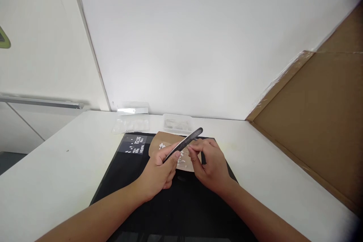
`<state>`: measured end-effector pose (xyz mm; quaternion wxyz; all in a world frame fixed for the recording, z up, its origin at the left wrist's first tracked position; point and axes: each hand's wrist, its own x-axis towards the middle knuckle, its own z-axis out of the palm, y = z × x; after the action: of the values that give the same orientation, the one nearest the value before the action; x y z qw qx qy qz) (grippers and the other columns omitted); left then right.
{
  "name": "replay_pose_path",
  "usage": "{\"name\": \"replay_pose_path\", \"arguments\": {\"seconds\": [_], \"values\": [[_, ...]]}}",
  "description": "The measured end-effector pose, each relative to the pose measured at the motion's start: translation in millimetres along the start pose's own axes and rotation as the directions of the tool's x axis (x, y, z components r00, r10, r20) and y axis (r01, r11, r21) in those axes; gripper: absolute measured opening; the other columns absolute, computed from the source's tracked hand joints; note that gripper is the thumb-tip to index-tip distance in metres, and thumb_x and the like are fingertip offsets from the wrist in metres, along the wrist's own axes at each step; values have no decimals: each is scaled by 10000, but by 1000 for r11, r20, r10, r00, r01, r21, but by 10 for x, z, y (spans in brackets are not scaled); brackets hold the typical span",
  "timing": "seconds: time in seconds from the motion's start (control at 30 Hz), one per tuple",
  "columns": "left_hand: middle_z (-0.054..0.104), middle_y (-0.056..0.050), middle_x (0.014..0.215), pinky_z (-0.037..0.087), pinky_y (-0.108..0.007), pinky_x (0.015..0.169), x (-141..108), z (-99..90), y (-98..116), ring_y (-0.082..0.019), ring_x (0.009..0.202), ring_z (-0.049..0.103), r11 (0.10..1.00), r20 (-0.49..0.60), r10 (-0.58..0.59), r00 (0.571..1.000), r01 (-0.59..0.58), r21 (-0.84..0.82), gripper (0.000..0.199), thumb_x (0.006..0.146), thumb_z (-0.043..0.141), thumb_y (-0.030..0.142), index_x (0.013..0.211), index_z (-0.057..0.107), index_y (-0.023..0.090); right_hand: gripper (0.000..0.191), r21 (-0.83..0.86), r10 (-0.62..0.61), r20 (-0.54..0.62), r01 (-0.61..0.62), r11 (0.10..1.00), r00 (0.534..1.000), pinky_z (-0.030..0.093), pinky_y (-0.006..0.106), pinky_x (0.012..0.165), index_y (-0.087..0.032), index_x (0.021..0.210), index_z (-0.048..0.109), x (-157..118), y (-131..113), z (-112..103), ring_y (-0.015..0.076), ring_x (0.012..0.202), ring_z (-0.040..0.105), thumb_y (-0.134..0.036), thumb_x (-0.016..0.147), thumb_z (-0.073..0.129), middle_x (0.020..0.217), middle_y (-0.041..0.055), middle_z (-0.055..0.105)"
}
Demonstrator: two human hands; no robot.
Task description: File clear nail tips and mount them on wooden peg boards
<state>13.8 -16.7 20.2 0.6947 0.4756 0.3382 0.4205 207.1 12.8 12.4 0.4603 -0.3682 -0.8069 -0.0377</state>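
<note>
My left hand (pixel 160 168) grips a black nail file (pixel 187 141) by its lower end. The file slants up and to the right, its pale edge showing along the left. Beside it, my right hand (pixel 210 162) is closed in a pinch, thumb against forefinger; whatever sits between those fingertips is too small to make out. Beneath both hands lies a brown sheet (pixel 159 141) with curved edges, and small white pieces (pixel 181 160) are scattered over it. Part of the sheet is hidden by my hands.
A black mat (pixel 181 204) lies under the work on a white table (pixel 56 181). White chips rest on a clear sheet (pixel 133 144) at the mat's back left. Behind stand an open clear box (pixel 132 123) and a shallow clear tray (pixel 177 121). Cardboard (pixel 320 121) rises at right.
</note>
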Motion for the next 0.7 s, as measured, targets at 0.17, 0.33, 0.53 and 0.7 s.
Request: {"name": "replay_pose_path", "arguments": {"seconds": [0.17,0.33,0.53,0.7], "values": [[223,121,582,202,-145,368,1,9,2,-52,438,147,1000,-7,-11,1000,11,-5,663,955,657,559,1531,501,271,77,-38,71,-92,-75,996,993,465,392,780,-253,950,559,23,59,-14,183,701,640,-192,995,571,764,-11,683],[240,118,581,194,-148,370,7,-8,-24,-53,444,150,1000,-3,0,1000,1,12,643,969,641,546,1527,510,255,91,8,18,-15,-18,1000,1000,455,369,743,-247,918,552,6,-2,3,171,661,621,-199,992,572,739,-23,667],[234,119,567,209,-149,367,6,-3,-12,-55,440,154,999,-13,15,1000,-14,40,622,984,623,531,1526,513,247,113,-45,18,-14,-18,999,1000,445,372,722,-245,890,532,-5,-15,4,169,601,586,-211,966,608,684,-31,631],[217,124,555,217,-144,362,9,4,-13,-57,433,155,998,-19,10,1000,-9,56,642,986,617,534,1547,487,252,96,-71,98,-106,-106,992,990,456,371,712,-244,907,546,16,58,-18,182,651,605,-231,985,600,744,-3,644]]}}
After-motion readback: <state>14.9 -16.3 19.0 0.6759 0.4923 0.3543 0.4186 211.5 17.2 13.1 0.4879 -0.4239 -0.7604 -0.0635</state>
